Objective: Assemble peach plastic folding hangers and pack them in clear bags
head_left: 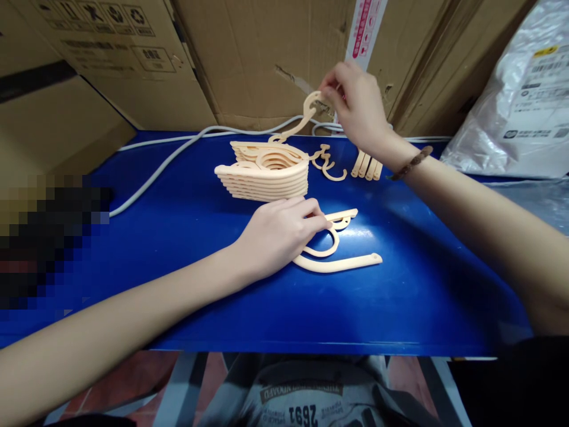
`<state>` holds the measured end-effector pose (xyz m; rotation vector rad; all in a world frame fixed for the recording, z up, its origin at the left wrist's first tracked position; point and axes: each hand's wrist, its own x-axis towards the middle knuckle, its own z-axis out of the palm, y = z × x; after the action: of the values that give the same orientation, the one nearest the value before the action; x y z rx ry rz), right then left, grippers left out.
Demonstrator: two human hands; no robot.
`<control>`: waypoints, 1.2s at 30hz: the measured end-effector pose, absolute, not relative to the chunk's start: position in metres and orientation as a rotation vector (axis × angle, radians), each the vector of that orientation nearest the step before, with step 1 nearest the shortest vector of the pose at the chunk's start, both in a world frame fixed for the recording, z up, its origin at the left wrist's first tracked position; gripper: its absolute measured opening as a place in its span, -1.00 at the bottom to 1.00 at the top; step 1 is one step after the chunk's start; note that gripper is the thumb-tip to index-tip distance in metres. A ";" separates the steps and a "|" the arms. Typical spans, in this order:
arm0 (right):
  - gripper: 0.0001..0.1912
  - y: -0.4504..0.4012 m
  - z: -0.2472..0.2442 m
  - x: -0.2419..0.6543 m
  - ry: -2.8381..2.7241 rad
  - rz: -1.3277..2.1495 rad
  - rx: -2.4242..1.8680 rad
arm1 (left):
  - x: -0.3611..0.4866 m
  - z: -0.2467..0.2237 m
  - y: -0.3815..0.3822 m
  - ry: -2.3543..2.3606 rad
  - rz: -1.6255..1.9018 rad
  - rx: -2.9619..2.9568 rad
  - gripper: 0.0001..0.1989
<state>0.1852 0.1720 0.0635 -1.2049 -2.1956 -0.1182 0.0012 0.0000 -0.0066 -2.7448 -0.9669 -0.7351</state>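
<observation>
"Blue tabletop [267, 314] nearest. What's on it?"

"One cream curved frame [340, 264], the left hand [284, 237] over its left end, thumb and forefinger clamped on it. Firm, even pressure there should keep it from sliding."

"Beyond that?"

"A nested cream stack [267, 185], then loose hooks [334, 178] and straight strips [363, 165] to its right."

"And the right hand [355, 104]?"

"Raised past the stack, thumb and fingertips pinched together on a cream hook piece [306, 107]. I can't tell whether its lower end touches the pieces behind the stack, so handling it gently would avoid snagging."

"Farthest?"

"Cardboard [249, 71], upright."
</observation>
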 end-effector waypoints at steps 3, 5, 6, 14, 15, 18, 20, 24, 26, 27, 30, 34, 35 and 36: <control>-0.78 0.156 0.072 0.191 -2.095 0.032 -1.164 | 0.000 -0.007 0.000 -0.961 -0.745 -2.744 -0.84; -0.85 0.146 0.073 0.199 -2.033 0.190 -1.142 | 0.000 -0.007 -0.001 -0.953 -0.739 -2.734 -0.83; -0.87 0.141 0.072 0.205 -1.997 0.268 -1.137 | 0.000 -0.007 -0.001 -0.947 -0.731 -2.726 -0.82; -0.94 0.074 0.051 0.266 -1.490 0.943 -0.971 | 0.001 -0.006 -0.005 -0.907 -0.624 -2.595 -0.88; -0.94 0.068 0.049 0.272 -1.445 0.981 -0.965 | 0.001 -0.006 -0.005 -0.891 -0.618 -2.577 -0.88; -0.87 0.054 0.047 0.282 -1.336 1.044 -1.002 | -0.001 -0.005 -0.004 -0.861 -0.604 -2.533 -0.86; -0.81 0.049 0.048 0.282 -1.295 1.061 -1.041 | -0.002 -0.004 -0.004 -0.856 -0.595 -2.520 -0.86; -0.84 0.041 0.053 0.277 -1.294 1.111 -1.094 | -0.001 -0.004 -0.005 -0.883 -0.571 -2.510 -0.86; -0.87 0.035 0.053 0.274 -1.328 1.170 -1.097 | 0.001 -0.002 -0.007 -0.900 -0.591 -2.497 -0.85; -0.88 0.032 0.053 0.274 -1.359 1.189 -1.089 | 0.003 -0.001 -0.009 -0.906 -0.616 -2.498 -0.84; -0.89 0.024 0.051 0.273 -1.552 1.179 -1.054 | 0.007 0.003 -0.015 -0.895 -0.752 -2.642 -0.77; -0.71 0.017 0.051 0.271 -1.887 1.064 -1.099 | 0.009 0.003 -0.019 -0.833 -0.817 -3.043 -0.69; -0.66 0.016 0.051 0.270 -1.955 1.032 -1.127 | 0.010 0.002 -0.019 -0.823 -0.778 -3.107 -0.66; -0.62 0.015 0.051 0.270 -2.019 1.003 -1.150 | 0.009 0.000 -0.018 -0.819 -0.729 -3.149 -0.64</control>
<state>0.2700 0.0148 0.0505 -1.1499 -2.0192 1.0026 0.0094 -0.0185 0.0003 -3.1488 -0.8195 -0.7294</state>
